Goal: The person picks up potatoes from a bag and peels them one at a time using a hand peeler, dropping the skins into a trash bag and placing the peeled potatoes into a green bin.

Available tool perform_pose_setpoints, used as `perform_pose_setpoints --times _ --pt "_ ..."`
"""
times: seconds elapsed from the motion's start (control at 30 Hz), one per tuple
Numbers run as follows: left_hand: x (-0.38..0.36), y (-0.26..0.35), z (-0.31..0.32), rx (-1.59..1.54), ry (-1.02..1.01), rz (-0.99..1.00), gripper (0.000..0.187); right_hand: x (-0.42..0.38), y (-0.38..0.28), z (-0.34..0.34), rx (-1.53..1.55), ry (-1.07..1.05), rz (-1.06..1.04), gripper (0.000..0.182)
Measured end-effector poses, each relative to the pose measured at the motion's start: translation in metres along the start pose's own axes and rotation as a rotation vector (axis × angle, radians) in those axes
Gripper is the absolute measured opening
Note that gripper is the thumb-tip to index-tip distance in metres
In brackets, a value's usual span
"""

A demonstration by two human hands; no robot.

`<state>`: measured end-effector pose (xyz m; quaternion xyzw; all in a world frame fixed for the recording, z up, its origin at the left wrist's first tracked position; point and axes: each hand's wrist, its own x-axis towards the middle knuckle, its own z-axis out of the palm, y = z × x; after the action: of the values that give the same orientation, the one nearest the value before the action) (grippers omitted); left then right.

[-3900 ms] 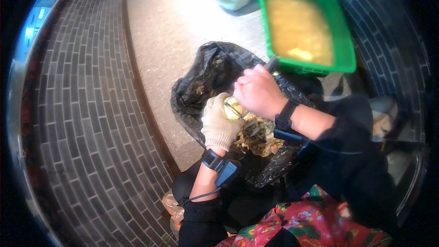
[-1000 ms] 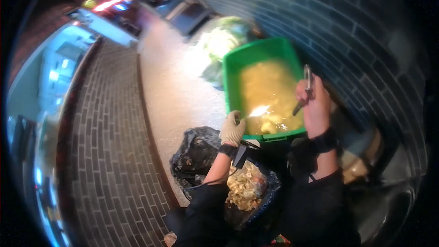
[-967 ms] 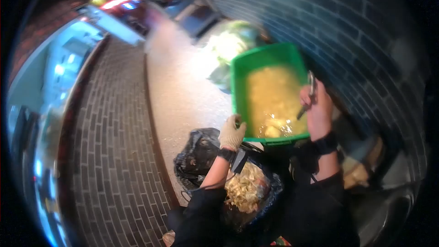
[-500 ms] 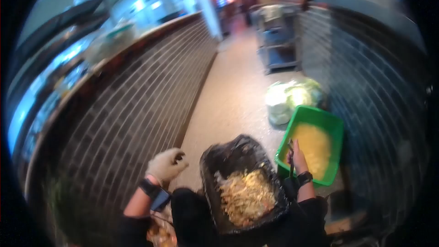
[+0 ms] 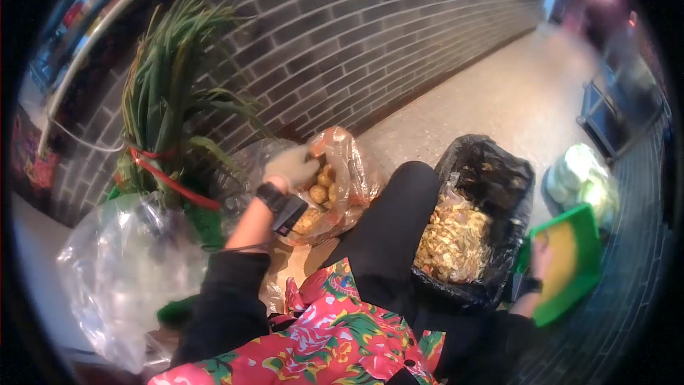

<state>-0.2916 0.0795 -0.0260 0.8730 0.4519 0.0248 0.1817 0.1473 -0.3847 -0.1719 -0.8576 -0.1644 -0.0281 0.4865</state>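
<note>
My left hand (image 5: 291,165), in a pale glove, reaches into the mouth of a clear plastic bag (image 5: 350,171). Small round potatoes (image 5: 322,189) lie in that bag, right by my fingers, which are blurred and partly hidden. My right hand (image 5: 541,260) is bare and smeared by motion over the near side of a green basin (image 5: 588,242) with yellowish contents. Its fingers look closed round a narrow dark tool whose kind I cannot make out. Between my legs and the basin stands a bin lined with a black bag (image 5: 524,185), partly filled with peelings (image 5: 456,239).
Long green leeks (image 5: 160,114) tied with a red band stand at the left, behind a clear plastic bag (image 5: 132,264). Pale green cabbages (image 5: 584,178) sit beyond the basin. A tiled wall (image 5: 342,36) runs along the left, and a cart (image 5: 605,114) stands farther back.
My view has swung left and down. My left hand has gone from above the floor into the bag of potatoes. My right hand stays over the green basin.
</note>
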Motion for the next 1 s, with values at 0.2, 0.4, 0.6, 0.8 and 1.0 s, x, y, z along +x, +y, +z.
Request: perform_pose_setpoints --times 0.2,0.4,0.6,0.8,1.0 --pt "0.017 -0.052 0.147 -0.010 -0.256 -0.038 0.041 -0.025 0.034 0.004 0.002 -0.170 0.183 0.037" --pt "0.022 0.022 0.162 -0.575 -0.058 -0.062 0.044 -0.051 0.048 0.004 -0.100 -0.171 0.331 0.022" --pt "0.050 -0.024 0.159 -0.493 0.122 -0.222 0.038 -0.077 0.024 0.018 -0.183 -0.111 0.277 0.032" --pt "0.065 -0.100 0.189 -0.089 -0.110 -0.400 0.040 -0.080 0.048 0.018 -0.141 -0.140 0.355 0.036" --pt "0.036 -0.069 0.172 -0.230 -0.228 -0.374 0.047 -0.082 0.039 0.027 -0.175 -0.166 0.339 0.036"
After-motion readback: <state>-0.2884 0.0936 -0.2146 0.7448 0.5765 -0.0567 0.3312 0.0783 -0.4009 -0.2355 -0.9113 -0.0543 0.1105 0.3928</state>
